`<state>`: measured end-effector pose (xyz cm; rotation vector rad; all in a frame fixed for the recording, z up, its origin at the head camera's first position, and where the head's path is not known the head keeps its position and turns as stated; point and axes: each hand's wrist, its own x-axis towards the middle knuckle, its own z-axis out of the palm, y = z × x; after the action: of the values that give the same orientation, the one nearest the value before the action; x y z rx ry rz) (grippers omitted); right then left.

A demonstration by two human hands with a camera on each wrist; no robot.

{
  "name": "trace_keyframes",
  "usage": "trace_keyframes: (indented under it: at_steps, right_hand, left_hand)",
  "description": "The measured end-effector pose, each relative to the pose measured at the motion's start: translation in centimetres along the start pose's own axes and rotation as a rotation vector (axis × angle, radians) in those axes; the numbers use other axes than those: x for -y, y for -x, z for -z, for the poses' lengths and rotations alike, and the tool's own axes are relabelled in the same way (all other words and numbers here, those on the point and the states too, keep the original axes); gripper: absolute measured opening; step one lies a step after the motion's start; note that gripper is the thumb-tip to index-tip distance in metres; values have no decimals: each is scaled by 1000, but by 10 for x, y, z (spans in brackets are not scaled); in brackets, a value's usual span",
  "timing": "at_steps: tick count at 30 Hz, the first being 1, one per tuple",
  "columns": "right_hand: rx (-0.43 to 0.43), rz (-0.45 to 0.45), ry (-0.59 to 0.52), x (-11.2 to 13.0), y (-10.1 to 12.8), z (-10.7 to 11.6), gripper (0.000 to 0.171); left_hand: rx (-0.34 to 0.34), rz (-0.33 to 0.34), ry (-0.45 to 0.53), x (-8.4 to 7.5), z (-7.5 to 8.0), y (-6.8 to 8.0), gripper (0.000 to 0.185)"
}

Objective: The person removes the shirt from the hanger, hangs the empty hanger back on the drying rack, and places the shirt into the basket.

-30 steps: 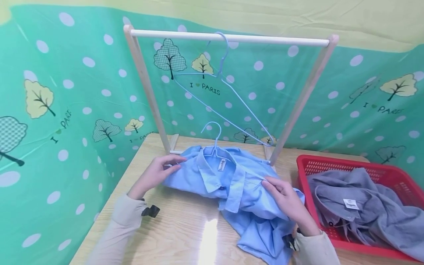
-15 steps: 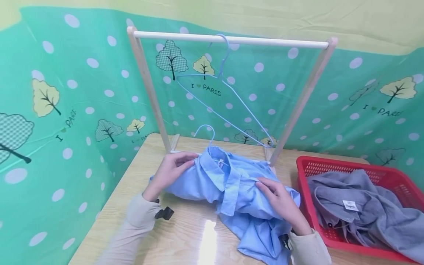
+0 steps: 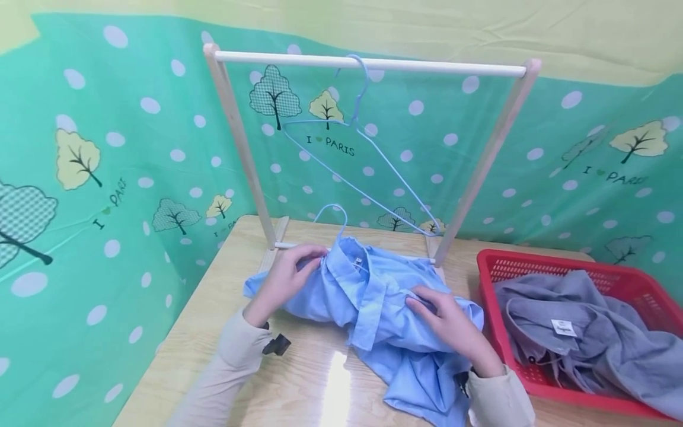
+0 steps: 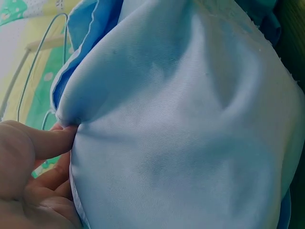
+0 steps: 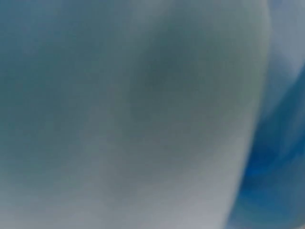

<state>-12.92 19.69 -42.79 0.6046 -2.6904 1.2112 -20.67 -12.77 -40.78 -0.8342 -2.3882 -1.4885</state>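
Blue shirt [image 3: 373, 296] being pinched by left hand [image 3: 285, 279], being gripped by right hand [image 3: 445, 323], on wooden table [image 3: 299, 379]; green dotted curtain [image 3: 107, 148] being hung behind.

Head view: looks forward and down over the bench [image 3: 299, 385], rack [image 3: 368, 62] beyond. Left wrist view: pressed close to the blue shirt [image 4: 181, 129]. Right wrist view: blurred, cloth fills frame. All three share the shirt.
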Motion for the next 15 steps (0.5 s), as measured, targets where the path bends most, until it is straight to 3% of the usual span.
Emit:
trace_keyframes:
  at_steps: [6, 10, 15]
  right_hand:
    - [-15, 5, 30, 18, -7, 3, 31]
    - [-39, 82, 57, 33, -17, -1, 39]
    - [-63, 191, 81, 45, -28, -6, 37]
  left_hand:
    - [12, -17, 8, 0, 0, 0, 20]
    - [0, -34, -3, -2, 1, -1, 20]
    - [-9, -67, -40, 0, 0, 0, 19]
